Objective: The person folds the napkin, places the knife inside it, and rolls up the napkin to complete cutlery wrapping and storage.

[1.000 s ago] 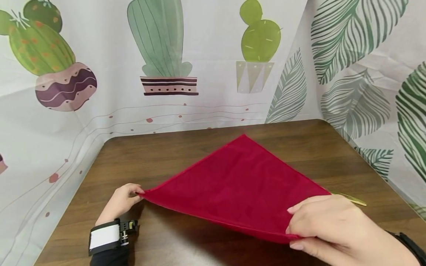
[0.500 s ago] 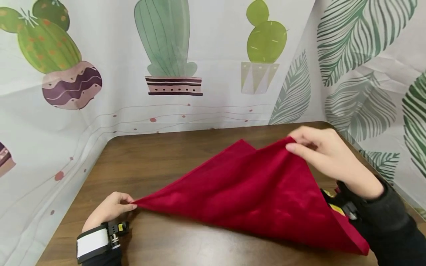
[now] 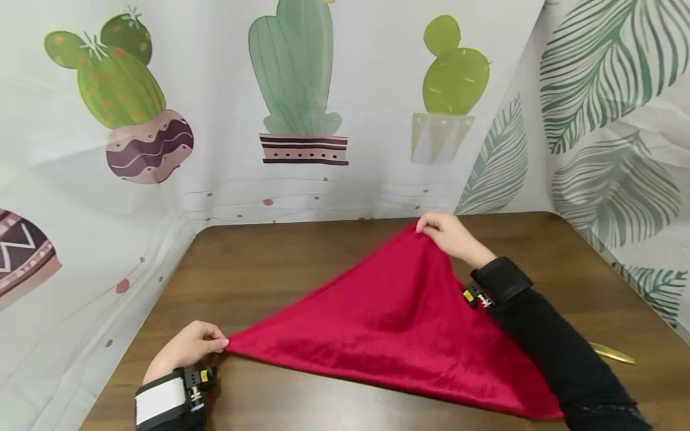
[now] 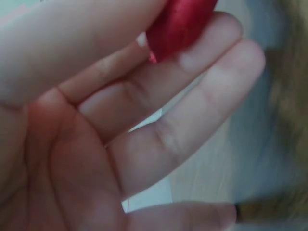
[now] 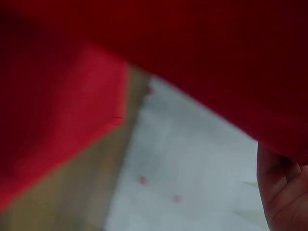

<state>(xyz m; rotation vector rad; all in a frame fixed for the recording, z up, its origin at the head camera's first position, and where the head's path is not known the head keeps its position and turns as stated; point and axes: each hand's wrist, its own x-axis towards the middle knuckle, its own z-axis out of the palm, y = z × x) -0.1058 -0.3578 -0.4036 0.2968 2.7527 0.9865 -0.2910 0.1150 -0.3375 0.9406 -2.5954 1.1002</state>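
A red cloth (image 3: 366,335) spreads over the brown table as a rough triangle in the head view. At its left corner my left hand (image 3: 191,346) pinches the fabric low over the table. The left wrist view shows the corner tip (image 4: 175,31) between thumb and fingers, the other fingers (image 4: 159,144) stretched out. My right hand (image 3: 447,236) grips a top corner near the table's back edge, lifting that side. Seen from the right wrist, the raised cloth (image 5: 202,62) hangs across the top, with the right hand (image 5: 284,192) at its edge.
A shiny gold-coloured slim object (image 3: 613,353) lies on the table (image 3: 259,263) at right, partly behind the right sleeve (image 3: 566,353). A white curtain (image 3: 377,78) printed with cacti and leaves hangs right behind the table.
My right hand has carried its cloth corner from the front right up and across to the back middle, folding the cloth over. My left hand keeps its pinch near the same spot.
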